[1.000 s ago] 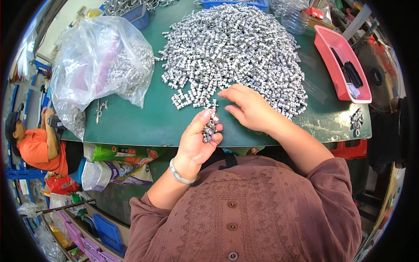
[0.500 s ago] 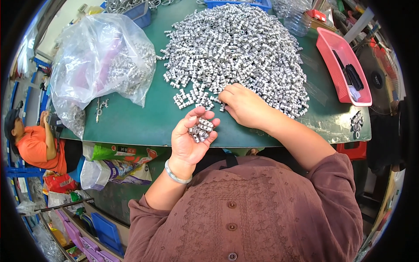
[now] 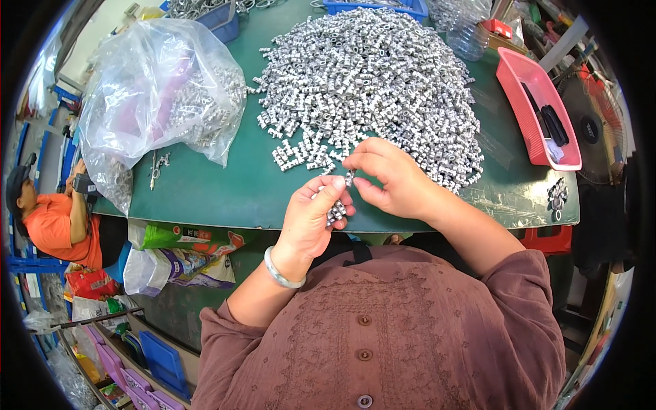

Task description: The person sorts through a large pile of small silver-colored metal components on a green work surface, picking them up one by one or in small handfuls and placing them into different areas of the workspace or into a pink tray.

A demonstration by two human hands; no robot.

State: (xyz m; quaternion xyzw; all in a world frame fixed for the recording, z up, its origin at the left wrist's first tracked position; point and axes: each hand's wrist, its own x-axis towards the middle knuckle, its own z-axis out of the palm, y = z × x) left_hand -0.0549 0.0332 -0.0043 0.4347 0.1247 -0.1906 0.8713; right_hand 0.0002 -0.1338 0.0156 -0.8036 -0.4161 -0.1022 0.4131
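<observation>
A big heap of small silvery metal parts [image 3: 369, 75], short and ring-like with ridges, covers the middle of the green table. My left hand [image 3: 313, 212] is curled round several of these metal parts [image 3: 335, 213], which show between thumb and fingers just off the table's near edge. Right beside it, my right hand [image 3: 393, 179] pinches one metal part [image 3: 350, 178] between thumb and fingertips, close to the left thumb. A few loose parts [image 3: 297, 154] lie at the heap's near left side.
At the left, a clear plastic bag [image 3: 164, 89] holds more metal parts. A pink basket [image 3: 536, 109] with dark items stands at the right, near a fan [image 3: 591, 126]. Blue trays [image 3: 220, 26] sit at the back. Another person [image 3: 58, 219] in orange is at far left.
My right hand has lifted off the heap's near edge with a metal part. My left hand has moved right and turned, its thumb closing over the parts in its palm.
</observation>
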